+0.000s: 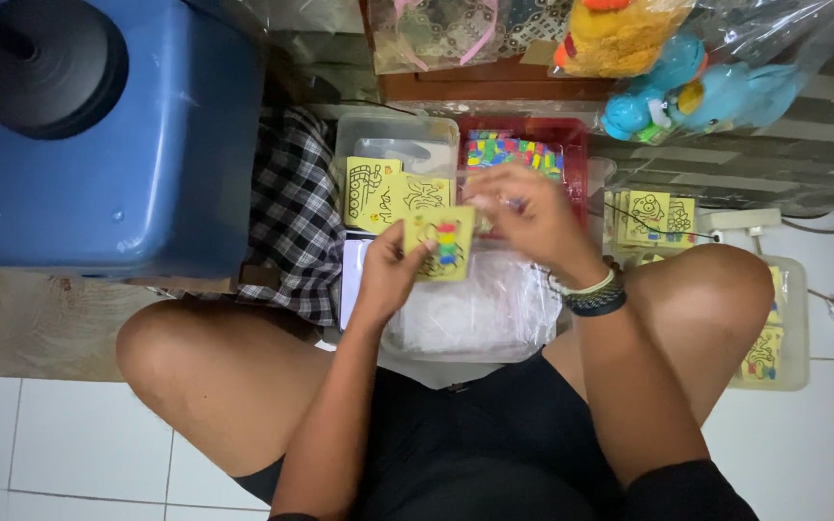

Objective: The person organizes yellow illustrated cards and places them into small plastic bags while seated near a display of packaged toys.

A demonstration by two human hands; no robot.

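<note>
I sit cross-legged on the floor. My left hand holds a small yellow card with a partly coloured picture on it. My right hand hovers at the card's upper right edge, fingers bent and blurred; whether it pinches something small I cannot tell. Behind the card, a clear plastic box holds more yellow cards with black line drawings. A red tray beside it is full of small coloured pieces. A clear bin with thin plastic sleeves lies under my hands.
A big blue container with a black lid stands at the left, a checked cloth beside it. More yellow cards are stacked at the right, some in a clear box. Bagged plush toys lie at the back.
</note>
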